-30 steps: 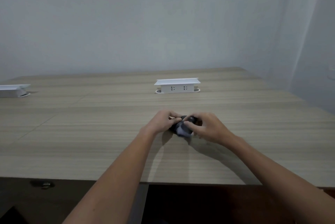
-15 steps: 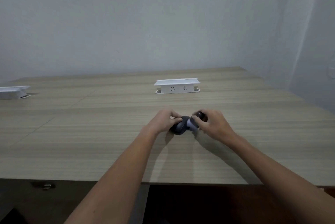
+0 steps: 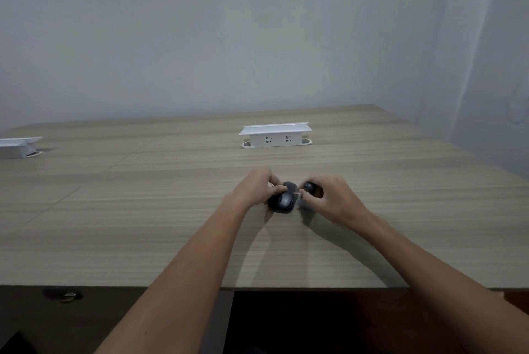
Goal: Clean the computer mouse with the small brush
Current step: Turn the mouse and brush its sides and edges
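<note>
On the wooden table (image 3: 143, 210), a little right of its middle, the left hand (image 3: 254, 186) steadies the black mouse (image 3: 283, 199), with thumb and fingers pressed on its left side and far end. At three o'clock from the mouse, the right hand (image 3: 332, 200) has its fingers closed on a small brush (image 3: 310, 189), dark handle upward; the blurred tip is just beside the mouse's right edge. I judge that brushing is in progress; the next stroke needs a light sweep along this edge.
</note>
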